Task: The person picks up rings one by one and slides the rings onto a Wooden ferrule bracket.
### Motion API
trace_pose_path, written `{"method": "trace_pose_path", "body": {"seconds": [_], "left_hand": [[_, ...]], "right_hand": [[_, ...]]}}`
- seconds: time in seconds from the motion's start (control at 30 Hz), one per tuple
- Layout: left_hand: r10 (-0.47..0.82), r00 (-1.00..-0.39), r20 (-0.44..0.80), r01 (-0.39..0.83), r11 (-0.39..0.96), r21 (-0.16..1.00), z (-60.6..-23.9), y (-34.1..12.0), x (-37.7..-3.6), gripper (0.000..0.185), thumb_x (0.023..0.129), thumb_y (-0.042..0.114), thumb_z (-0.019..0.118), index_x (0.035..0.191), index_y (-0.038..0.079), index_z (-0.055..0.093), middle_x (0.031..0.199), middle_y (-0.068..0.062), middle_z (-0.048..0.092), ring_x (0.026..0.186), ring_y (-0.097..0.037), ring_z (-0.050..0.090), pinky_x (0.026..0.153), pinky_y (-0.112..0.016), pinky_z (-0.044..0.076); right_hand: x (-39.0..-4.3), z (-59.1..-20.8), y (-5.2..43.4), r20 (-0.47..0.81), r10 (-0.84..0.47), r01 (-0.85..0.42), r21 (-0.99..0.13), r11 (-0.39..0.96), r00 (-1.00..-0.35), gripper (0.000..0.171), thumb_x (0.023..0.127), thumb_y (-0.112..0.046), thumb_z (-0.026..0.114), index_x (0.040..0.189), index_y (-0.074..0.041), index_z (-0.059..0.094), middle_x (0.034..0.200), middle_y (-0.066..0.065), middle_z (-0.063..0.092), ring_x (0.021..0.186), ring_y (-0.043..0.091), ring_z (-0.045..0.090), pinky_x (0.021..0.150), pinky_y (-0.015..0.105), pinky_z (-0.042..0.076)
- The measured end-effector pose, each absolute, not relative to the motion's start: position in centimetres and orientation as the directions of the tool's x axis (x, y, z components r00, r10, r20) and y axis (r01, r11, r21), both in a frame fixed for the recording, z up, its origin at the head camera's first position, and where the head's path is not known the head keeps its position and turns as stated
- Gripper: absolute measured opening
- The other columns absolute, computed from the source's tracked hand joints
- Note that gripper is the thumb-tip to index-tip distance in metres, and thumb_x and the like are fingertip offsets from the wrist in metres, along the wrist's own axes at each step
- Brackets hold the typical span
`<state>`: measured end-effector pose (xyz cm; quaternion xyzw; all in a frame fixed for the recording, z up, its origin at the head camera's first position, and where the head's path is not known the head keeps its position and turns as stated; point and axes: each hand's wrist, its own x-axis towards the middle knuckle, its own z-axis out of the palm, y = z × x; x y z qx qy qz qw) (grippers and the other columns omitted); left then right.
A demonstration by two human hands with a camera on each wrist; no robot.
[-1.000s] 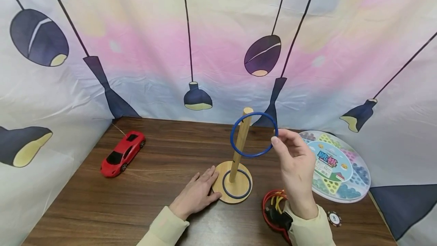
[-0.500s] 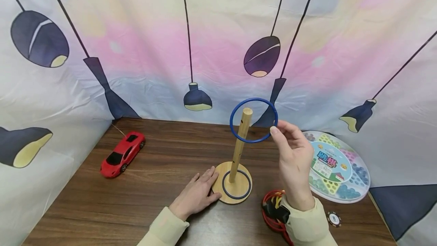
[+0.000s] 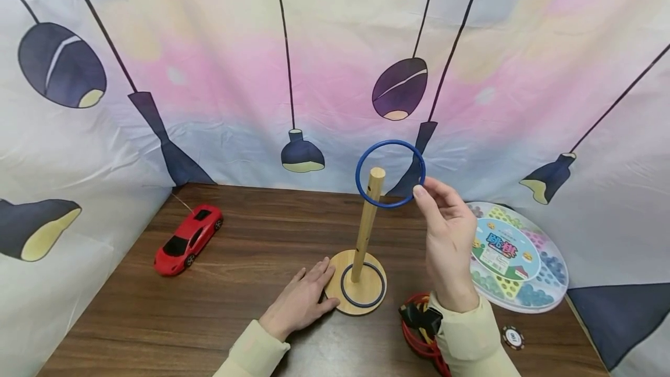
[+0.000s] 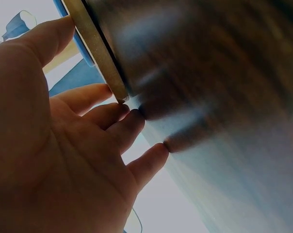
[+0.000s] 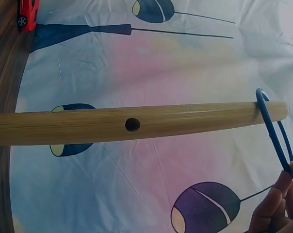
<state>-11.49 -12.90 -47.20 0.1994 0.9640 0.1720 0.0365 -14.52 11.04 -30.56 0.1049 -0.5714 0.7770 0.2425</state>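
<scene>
A wooden peg [image 3: 366, 226] stands upright on a round wooden base [image 3: 357, 290] on the brown table [image 3: 251, 249]. A dark blue ring [image 3: 363, 285] lies on the base around the peg. My right hand [image 3: 445, 231] pinches a second blue ring [image 3: 389, 173] by its right side, and the ring sits around the top end of the peg [image 5: 137, 124]. The same ring [image 5: 272, 131] shows near the peg's tip in the right wrist view. My left hand [image 3: 300, 300] rests flat on the table, its fingers [image 4: 107, 114] touching the base's edge [image 4: 95, 43].
A red toy car [image 3: 187, 238] sits at the left of the table. A round marble game board [image 3: 515, 258] lies at the right, a small chip [image 3: 513, 337] near it. Red and yellow rings [image 3: 421, 336] lie under my right wrist. Printed cloth [image 3: 314, 63] walls the back and sides.
My right hand has lifted the blue ring up the peg, from around the upper shaft to around the very top. The left hand has stayed on the base.
</scene>
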Motion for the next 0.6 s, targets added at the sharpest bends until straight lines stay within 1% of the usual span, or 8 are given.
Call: {"method": "trace_pose_path", "body": {"seconds": [0.13, 0.27, 0.33, 0.47, 0.6], "left_hand": [[0.398, -0.917, 0.006, 0.375, 0.858, 0.351, -47.3, -12.9, -11.5, 0.072, 0.094, 0.045, 0.061, 0.148, 0.002, 0.04, 0.154, -0.017, 0.032, 0.141, -0.027, 0.034, 0.111, -0.053, 0.028], [0.4, -0.916, 0.008, 0.378, 0.859, 0.346, -47.3, -12.9, -11.6, 0.072, 0.094, 0.046, 0.061, 0.147, 0.002, 0.041, 0.154, -0.017, 0.033, 0.14, -0.027, 0.034, 0.111, -0.053, 0.029], [0.399, -0.917, 0.004, 0.375, 0.86, 0.346, -47.3, -12.9, -11.6, 0.072, 0.094, 0.046, 0.06, 0.148, 0.002, 0.04, 0.154, -0.017, 0.033, 0.14, -0.027, 0.034, 0.111, -0.053, 0.029], [0.399, -0.917, 0.003, 0.376, 0.86, 0.344, -47.3, -12.9, -11.7, 0.072, 0.094, 0.046, 0.06, 0.148, 0.002, 0.04, 0.154, -0.017, 0.033, 0.14, -0.027, 0.034, 0.111, -0.053, 0.029], [0.402, -0.916, 0.013, 0.382, 0.859, 0.341, -47.4, -12.9, -11.6, 0.072, 0.093, 0.046, 0.061, 0.147, 0.002, 0.041, 0.153, -0.017, 0.034, 0.14, -0.027, 0.035, 0.111, -0.053, 0.03]], "right_hand": [[-14.7, -30.6, 11.0, 0.436, 0.257, -0.493, -0.837, -0.238, -0.863, 0.026, 0.091, -0.011, 0.069, 0.111, 0.005, 0.067, 0.102, 0.01, 0.067, 0.095, 0.02, 0.059, 0.084, 0.028, 0.048], [-14.9, -30.8, 10.9, 0.414, 0.25, -0.47, -0.85, -0.237, -0.875, 0.029, 0.09, -0.01, 0.07, 0.111, 0.009, 0.065, 0.098, 0.007, 0.067, 0.092, 0.019, 0.059, 0.082, 0.028, 0.048], [-15.0, -31.0, 10.8, 0.392, 0.238, -0.442, -0.869, -0.22, -0.889, 0.028, 0.09, -0.011, 0.071, 0.11, 0.008, 0.066, 0.096, 0.006, 0.067, 0.09, 0.018, 0.059, 0.081, 0.028, 0.048], [-15.2, -31.7, 11.1, 0.346, 0.188, -0.371, -0.921, -0.117, -0.919, 0.023, 0.09, -0.013, 0.071, 0.109, 0.0, 0.069, 0.091, 0.005, 0.066, 0.085, 0.018, 0.059, 0.078, 0.027, 0.049], [-15.4, -32.5, 11.6, 0.299, 0.115, -0.297, -0.954, 0.029, -0.947, 0.026, 0.09, -0.018, 0.072, 0.11, -0.003, 0.07, 0.089, 0.004, 0.065, 0.083, 0.016, 0.058, 0.074, 0.026, 0.049]]}}
